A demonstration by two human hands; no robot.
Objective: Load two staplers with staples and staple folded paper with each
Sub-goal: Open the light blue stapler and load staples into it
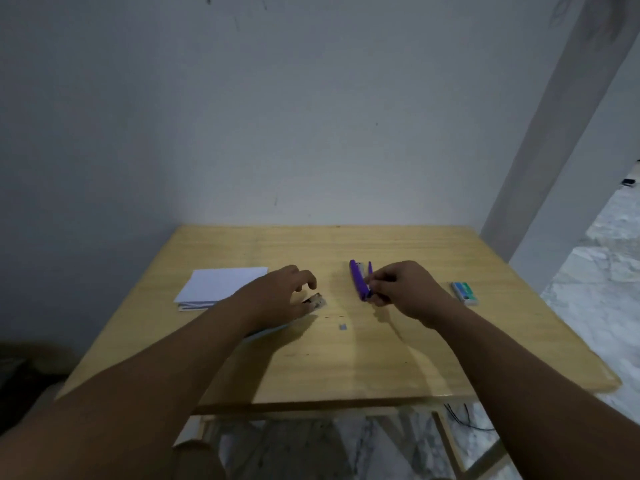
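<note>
Mid-frame, the right hand point(401, 289) pinches the opened purple stapler point(358, 279), apparently mid-loading; the left hand point(282, 292), fingers loosely spread, rests on something small; paper point(221, 284) looks unstapled.

Both forearms bare, reaching forward from near edge of table toward its middle. Left hand point(280, 292) palm down, left of table's centre, fingers loosely curled and spread, fingertips low over surface; whether they pinch anything, cannot tell. Right hand point(401, 289) right of centre, knuckles up, wrist slightly bent, fingers curled inward, thumb and fingertips pinching near end of purple stapler point(359, 280).
</note>
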